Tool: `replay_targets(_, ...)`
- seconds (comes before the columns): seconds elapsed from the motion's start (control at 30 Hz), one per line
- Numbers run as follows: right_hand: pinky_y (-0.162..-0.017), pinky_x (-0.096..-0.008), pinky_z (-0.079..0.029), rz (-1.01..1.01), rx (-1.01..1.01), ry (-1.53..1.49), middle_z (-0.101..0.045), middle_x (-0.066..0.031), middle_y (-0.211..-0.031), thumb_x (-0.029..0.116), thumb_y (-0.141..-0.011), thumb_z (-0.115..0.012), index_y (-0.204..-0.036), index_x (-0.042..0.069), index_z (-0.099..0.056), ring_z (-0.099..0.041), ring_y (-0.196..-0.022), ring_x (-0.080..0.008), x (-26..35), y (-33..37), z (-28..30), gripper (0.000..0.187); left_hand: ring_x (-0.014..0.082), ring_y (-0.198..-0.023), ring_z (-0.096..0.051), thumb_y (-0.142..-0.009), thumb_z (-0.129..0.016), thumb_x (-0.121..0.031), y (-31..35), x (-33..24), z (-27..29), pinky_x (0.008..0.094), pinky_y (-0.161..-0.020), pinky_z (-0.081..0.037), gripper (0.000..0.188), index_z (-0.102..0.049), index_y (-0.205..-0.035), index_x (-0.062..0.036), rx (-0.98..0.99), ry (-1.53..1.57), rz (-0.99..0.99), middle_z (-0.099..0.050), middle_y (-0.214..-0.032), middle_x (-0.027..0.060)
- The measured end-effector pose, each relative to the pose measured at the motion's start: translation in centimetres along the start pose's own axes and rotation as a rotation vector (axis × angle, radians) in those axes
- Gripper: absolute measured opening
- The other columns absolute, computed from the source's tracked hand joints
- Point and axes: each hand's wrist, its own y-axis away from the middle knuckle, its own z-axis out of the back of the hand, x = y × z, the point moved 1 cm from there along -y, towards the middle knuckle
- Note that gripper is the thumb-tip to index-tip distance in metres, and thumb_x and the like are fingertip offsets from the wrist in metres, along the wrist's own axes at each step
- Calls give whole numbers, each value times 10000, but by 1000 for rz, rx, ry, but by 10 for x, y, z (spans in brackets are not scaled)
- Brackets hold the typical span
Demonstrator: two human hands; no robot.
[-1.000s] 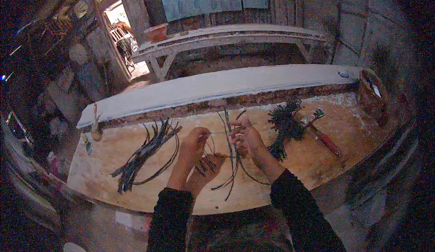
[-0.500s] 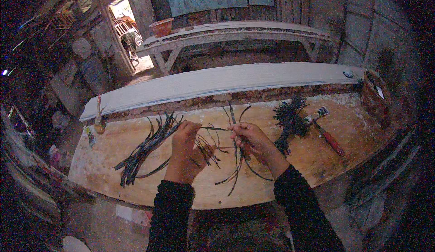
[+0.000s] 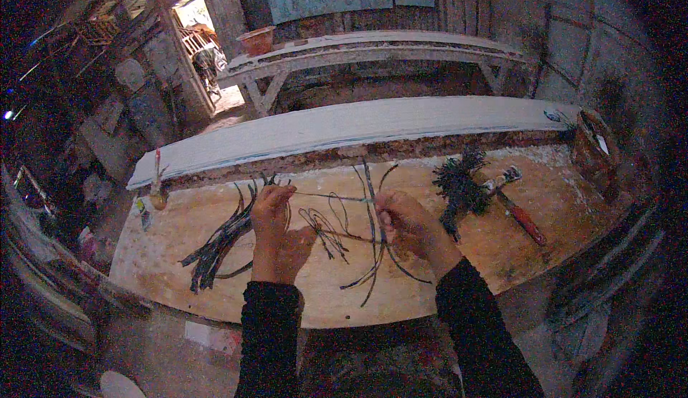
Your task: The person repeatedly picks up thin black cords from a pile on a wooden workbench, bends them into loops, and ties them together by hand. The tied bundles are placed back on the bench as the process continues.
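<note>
A thin dark strip (image 3: 333,197) stretches nearly straight between my two hands above a wooden tabletop (image 3: 401,305). One end is pinched in the fingers of my left hand (image 3: 276,235), the other in my right hand (image 3: 412,227). Beside and partly behind the left hand lies a bundle of long dark strips (image 3: 218,244). Thin looped cords (image 3: 326,235) rest on the board between the hands. Under and next to the right hand, a few longer dark strips (image 3: 371,272) lie crossed; the hand hides part of them.
Right of my hands sits a bunch of short black knotted pieces (image 3: 460,186), next to a red-handled tool (image 3: 527,224). A long pale raised ledge (image 3: 344,127) borders the table's far side. A brown container (image 3: 595,144) stands at far right, a small round-bottomed object (image 3: 158,199) at left.
My left hand has moved left and slightly up, my right hand slightly right. The gap between them is wider, and the strip between them now shows longer and thinner.
</note>
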Motion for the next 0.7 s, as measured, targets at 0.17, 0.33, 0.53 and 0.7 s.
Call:
replay_targets(0.17, -398, -232, -355, 218, -6, -324, -467, 19, -545, 323, -889, -535, -799, 101, -521, -447, -456, -77, -10, -10, 35, 240, 217, -1064, -463, -584, -744, 15, 6, -10, 0, 311, -968, -383, 542, -462, -1042, -49, 227, -91, 10, -441, -1071, 98)
replay_targets(0.33, -412, -228, -366, 356, 28, -639, -496, 22, -653, 273, -918, -492, -962, 112, -528, -468, -489, -84, -4, -19, 58, 171, 244, -1078, -450, -624, -750, -17, 9, -60, 4, 303, -951, -377, 480, -475, -1016, -41, 216, -13, 106, -454, -1092, 109)
replay_targets(0.53, -447, -218, -405, 438, 23, -727, -574, 30, -809, 238, -922, -483, -1181, 147, -479, -512, -547, -85, 2, -15, 64, 274, 253, -952, -512, -712, -682, -44, 11, -90, -3, 301, -838, -422, 282, -510, -935, -19, 226, -46, 149, -528, -947, 113)
replay_targets(0.7, -441, -218, -409, 457, -98, -723, -615, 26, -897, 238, -911, -503, -1221, 183, -470, -530, -568, -81, -2, -17, 58, 316, 221, -862, -529, -755, -595, -5, 18, -67, 1, 305, -772, -440, 189, -516, -926, -14, 299, 168, 478, -532, -891, 108)
